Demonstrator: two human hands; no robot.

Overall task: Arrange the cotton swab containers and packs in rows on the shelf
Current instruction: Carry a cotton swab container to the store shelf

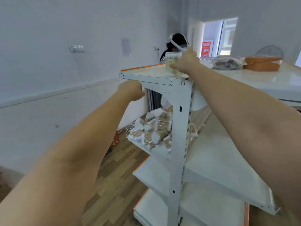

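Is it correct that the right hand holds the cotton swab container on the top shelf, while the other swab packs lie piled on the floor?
Not quite. The head view shows the right hand holding the cotton swab container on the top shelf, but the other swab packs lie piled on a lower shelf, not on the floor.

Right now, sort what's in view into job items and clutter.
Job: cotton swab container gripped by right hand on top shelf; swab pile on the shelf below.
Clutter: plastic bag, orange baskets, wall socket.
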